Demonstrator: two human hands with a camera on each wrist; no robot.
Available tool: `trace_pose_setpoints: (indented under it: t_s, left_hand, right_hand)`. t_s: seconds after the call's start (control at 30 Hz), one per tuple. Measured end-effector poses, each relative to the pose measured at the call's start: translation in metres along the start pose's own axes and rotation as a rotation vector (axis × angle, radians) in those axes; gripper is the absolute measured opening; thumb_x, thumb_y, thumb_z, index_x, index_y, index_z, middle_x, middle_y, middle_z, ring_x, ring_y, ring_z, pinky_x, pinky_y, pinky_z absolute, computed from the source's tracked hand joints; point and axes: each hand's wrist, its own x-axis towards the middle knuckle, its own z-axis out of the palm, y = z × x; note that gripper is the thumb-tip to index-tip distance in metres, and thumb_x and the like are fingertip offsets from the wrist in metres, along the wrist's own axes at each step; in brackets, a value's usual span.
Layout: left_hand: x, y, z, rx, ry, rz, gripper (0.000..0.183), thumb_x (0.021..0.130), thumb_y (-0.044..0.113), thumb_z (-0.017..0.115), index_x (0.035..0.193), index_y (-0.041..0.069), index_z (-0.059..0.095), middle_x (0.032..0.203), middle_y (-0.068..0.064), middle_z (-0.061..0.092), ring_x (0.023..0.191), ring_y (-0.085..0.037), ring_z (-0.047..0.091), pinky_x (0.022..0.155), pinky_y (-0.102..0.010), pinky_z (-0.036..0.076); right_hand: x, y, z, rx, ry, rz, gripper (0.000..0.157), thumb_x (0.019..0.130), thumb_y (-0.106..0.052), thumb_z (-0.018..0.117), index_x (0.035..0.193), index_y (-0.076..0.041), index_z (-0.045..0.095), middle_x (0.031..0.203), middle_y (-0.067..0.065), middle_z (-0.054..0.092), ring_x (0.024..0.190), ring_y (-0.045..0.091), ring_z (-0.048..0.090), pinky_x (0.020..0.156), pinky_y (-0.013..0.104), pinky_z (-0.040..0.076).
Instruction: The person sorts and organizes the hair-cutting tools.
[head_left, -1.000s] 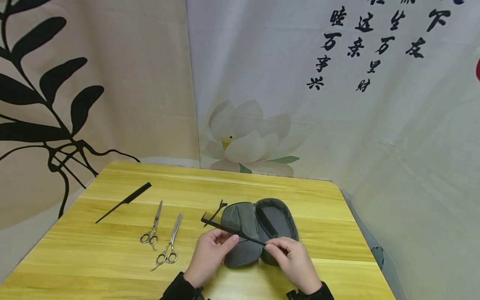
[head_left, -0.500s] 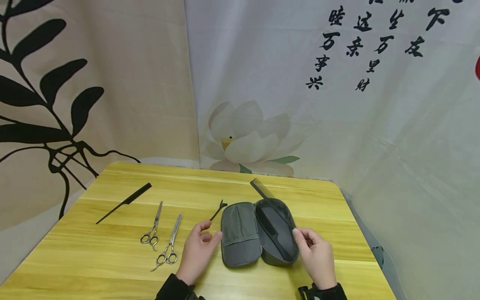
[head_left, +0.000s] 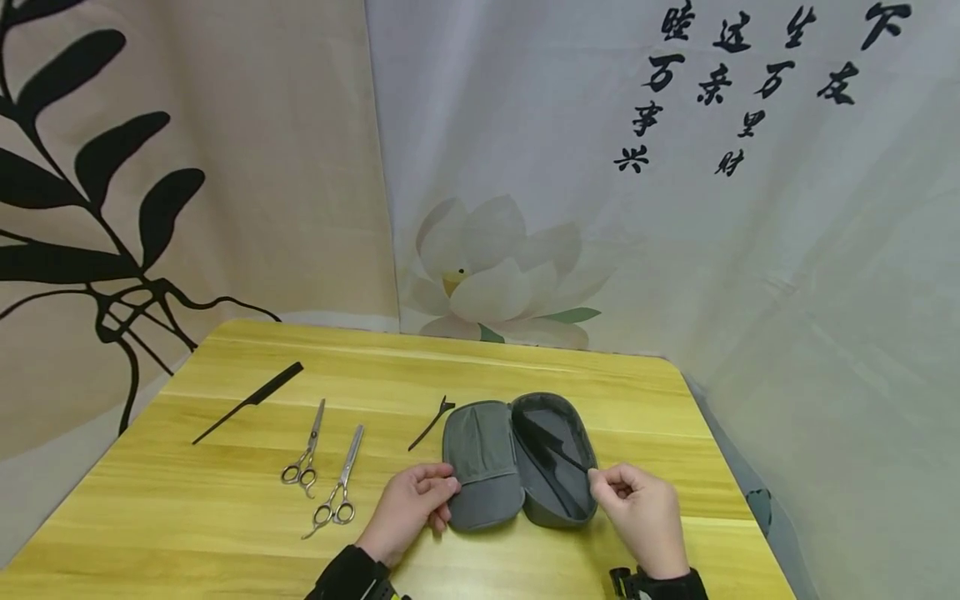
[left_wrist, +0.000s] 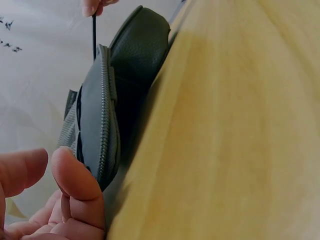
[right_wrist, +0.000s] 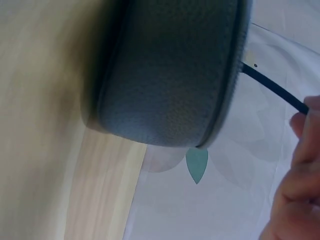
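My right hand pinches the thin tail end of a black rat-tail comb. The comb's toothed part is down inside the deep half of an unzipped grey case, and its tail slants out over the rim in the right wrist view. Another black comb lies in that same half. At the left edge of the case's flat half, my left hand has its fingertips right by the zip. In the left wrist view its thumb and forefinger stand apart, loosely bent, with nothing pinched between them.
Left of the case lie a black hair clip, thinning shears, scissors and another black rat-tail comb. They rest on a wooden table backed by printed cloth.
The comb passed from both hands to the right hand alone, swung right, and its toothed end came down into the case. The left hand let go, moved left, then returned to the case's edge.
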Motion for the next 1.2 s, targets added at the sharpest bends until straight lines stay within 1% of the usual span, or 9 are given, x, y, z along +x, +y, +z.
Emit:
trace_pose_setpoints:
  t_s: [0.13, 0.3, 0.37, 0.5, 0.57, 0.67, 0.87, 0.97, 1.2]
  left_hand:
    - [0.0, -0.001, 0.001, -0.009, -0.001, 0.005, 0.055, 0.105, 0.015, 0.07, 0.145, -0.015, 0.049, 0.103, -0.008, 0.074, 0.069, -0.011, 0.063, 0.059, -0.023, 0.057]
    - [-0.001, 0.0, 0.002, -0.028, 0.024, -0.007, 0.054, 0.105, 0.013, 0.069, 0.145, -0.013, 0.047, 0.1, -0.007, 0.07, 0.073, -0.013, 0.065, 0.061, -0.025, 0.058]
    - [-0.001, 0.0, 0.003, -0.019, 0.065, -0.009, 0.055, 0.104, 0.014, 0.07, 0.146, -0.011, 0.045, 0.107, -0.01, 0.069, 0.075, -0.015, 0.066, 0.061, -0.028, 0.06]
    - [-0.002, -0.001, 0.004, 0.024, 0.17, 0.007, 0.058, 0.103, 0.015, 0.072, 0.148, -0.009, 0.044, 0.13, -0.022, 0.061, 0.077, -0.02, 0.067, 0.062, -0.032, 0.062]
    - [-0.001, -0.002, 0.004, 0.033, 0.189, 0.012, 0.06, 0.103, 0.016, 0.072, 0.149, -0.009, 0.043, 0.138, -0.026, 0.057, 0.076, -0.02, 0.068, 0.061, -0.033, 0.062]
    - [-0.002, -0.001, 0.002, 0.01, 0.136, 0.002, 0.064, 0.104, 0.017, 0.071, 0.152, -0.011, 0.039, 0.137, -0.026, 0.062, 0.073, -0.019, 0.067, 0.059, -0.031, 0.06]
    - [-0.003, -0.002, -0.001, 0.007, 0.032, -0.007, 0.064, 0.105, 0.014, 0.07, 0.151, -0.015, 0.037, 0.109, -0.014, 0.072, 0.065, -0.014, 0.064, 0.055, -0.027, 0.057]
    - [-0.002, -0.003, -0.001, 0.024, 0.014, -0.003, 0.061, 0.103, 0.012, 0.071, 0.15, -0.014, 0.041, 0.103, -0.01, 0.072, 0.065, -0.012, 0.063, 0.054, -0.025, 0.056]
    - [-0.002, -0.004, 0.0, 0.043, 0.013, 0.006, 0.059, 0.102, 0.01, 0.073, 0.148, -0.013, 0.044, 0.102, -0.011, 0.071, 0.065, -0.014, 0.062, 0.053, -0.025, 0.054]
  right_hand:
    - [-0.001, 0.0, 0.003, -0.046, 0.009, -0.095, 0.031, 0.085, -0.007, 0.089, 0.066, -0.025, 0.072, 0.059, -0.016, 0.062, 0.053, -0.007, 0.048, 0.05, 0.015, 0.043]
    - [-0.003, 0.0, 0.004, -0.119, -0.034, -0.115, 0.03, 0.085, -0.011, 0.09, 0.067, -0.026, 0.071, 0.059, -0.017, 0.059, 0.052, -0.008, 0.045, 0.05, 0.018, 0.041]
    - [-0.003, 0.001, 0.004, -0.152, -0.076, -0.111, 0.029, 0.084, -0.013, 0.09, 0.067, -0.027, 0.071, 0.058, -0.018, 0.058, 0.051, -0.007, 0.042, 0.05, 0.019, 0.038]
    - [-0.003, 0.0, 0.003, -0.198, -0.176, -0.054, 0.028, 0.084, -0.015, 0.088, 0.066, -0.025, 0.07, 0.058, -0.016, 0.061, 0.049, -0.003, 0.041, 0.049, 0.019, 0.035]
    - [-0.002, -0.002, 0.002, -0.213, -0.21, -0.018, 0.028, 0.085, -0.014, 0.085, 0.065, -0.023, 0.068, 0.058, -0.014, 0.062, 0.049, 0.0, 0.041, 0.049, 0.02, 0.035]
    - [-0.002, -0.005, 0.0, -0.234, -0.226, 0.019, 0.03, 0.086, -0.013, 0.082, 0.064, -0.021, 0.065, 0.056, -0.012, 0.058, 0.049, 0.003, 0.042, 0.05, 0.02, 0.034]
    - [-0.004, -0.009, 0.006, -0.256, -0.256, 0.005, 0.03, 0.086, -0.011, 0.082, 0.066, -0.02, 0.061, 0.055, -0.01, 0.052, 0.049, 0.004, 0.039, 0.05, 0.021, 0.032]
    - [-0.005, -0.011, 0.011, -0.256, -0.284, -0.001, 0.031, 0.086, -0.013, 0.085, 0.067, -0.02, 0.06, 0.054, -0.011, 0.051, 0.049, 0.004, 0.041, 0.049, 0.021, 0.033]
    - [-0.005, -0.012, 0.017, -0.299, -0.341, 0.043, 0.032, 0.086, -0.02, 0.088, 0.069, -0.02, 0.061, 0.056, -0.009, 0.052, 0.052, 0.008, 0.045, 0.049, 0.026, 0.035]
